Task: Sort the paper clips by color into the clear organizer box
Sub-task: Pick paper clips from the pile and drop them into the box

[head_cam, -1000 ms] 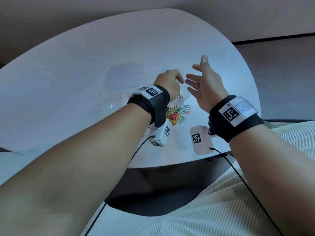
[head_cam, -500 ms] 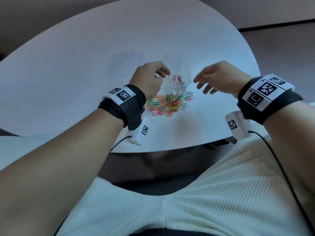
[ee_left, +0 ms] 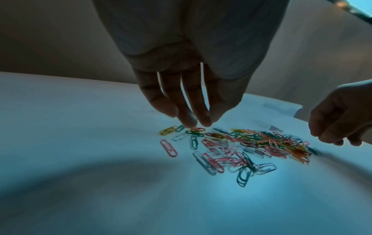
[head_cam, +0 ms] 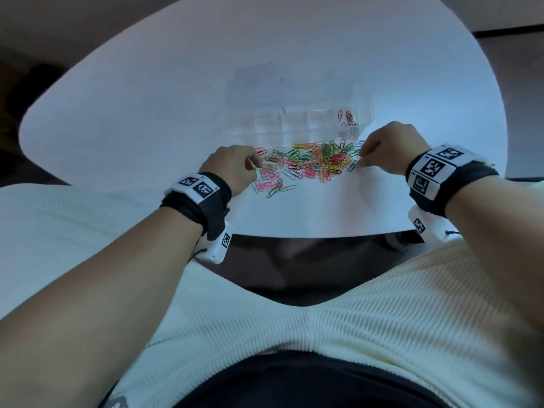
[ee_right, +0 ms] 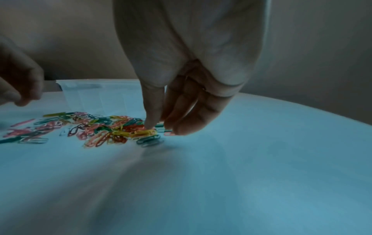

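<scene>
Change: both hands have dropped from above the clear organizer box to the two ends of the paper clip pile.
Left hand [head_cam: 235, 167]: at the pile's 9 o'clock end, fingers [ee_left: 187, 117] hanging down and slightly spread, tips just over a red clip [ee_left: 198, 129]; whether they touch it I cannot tell.
Right hand [head_cam: 385, 150]: at the 3 o'clock end, fingers [ee_right: 153, 111] bunched and pointing down, tips in the clips beside a yellow clip [ee_right: 144, 132]; whether it grips one I cannot tell.
Paper clip pile [head_cam: 309, 164]: mixed colors, loose on the surface [head_cam: 147, 113] between the hands.
Clear organizer box [head_cam: 294, 122]: at 12 o'clock from the pile, red clips in box [head_cam: 347, 117] in its right-end compartment.
</scene>
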Motion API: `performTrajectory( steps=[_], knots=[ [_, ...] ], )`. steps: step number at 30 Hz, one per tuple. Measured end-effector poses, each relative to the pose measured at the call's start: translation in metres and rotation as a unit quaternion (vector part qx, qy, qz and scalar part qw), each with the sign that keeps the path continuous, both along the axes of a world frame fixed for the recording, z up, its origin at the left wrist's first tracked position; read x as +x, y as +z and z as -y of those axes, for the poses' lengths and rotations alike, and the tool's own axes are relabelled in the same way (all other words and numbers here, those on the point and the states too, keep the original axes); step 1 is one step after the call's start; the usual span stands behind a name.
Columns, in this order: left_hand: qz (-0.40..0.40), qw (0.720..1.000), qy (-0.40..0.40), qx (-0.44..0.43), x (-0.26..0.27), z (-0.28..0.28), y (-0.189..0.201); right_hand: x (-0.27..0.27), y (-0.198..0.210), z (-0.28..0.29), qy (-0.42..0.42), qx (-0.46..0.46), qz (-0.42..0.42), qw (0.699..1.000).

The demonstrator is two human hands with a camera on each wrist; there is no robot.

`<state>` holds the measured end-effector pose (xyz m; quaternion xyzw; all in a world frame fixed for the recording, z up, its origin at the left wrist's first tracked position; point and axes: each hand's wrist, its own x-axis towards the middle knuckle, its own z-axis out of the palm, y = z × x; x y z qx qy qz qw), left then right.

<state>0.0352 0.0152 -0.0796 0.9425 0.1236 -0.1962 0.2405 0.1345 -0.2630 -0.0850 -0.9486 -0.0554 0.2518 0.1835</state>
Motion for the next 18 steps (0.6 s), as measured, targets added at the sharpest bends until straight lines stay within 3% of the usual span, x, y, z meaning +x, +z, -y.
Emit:
performTrajectory(
  steps=[9,18],
  knots=[
    [0.023,0.981,-0.190,-0.002,-0.004,0.045,-0.019,-0.007,-0.010,-0.006,0.005,0.016,0.008,1.000],
    [-0.017,0.973,-0.227,0.042,0.017,0.055,-0.034,-0.010,-0.019,-0.012,0.023,-0.010,0.028,0.999]
  ],
)
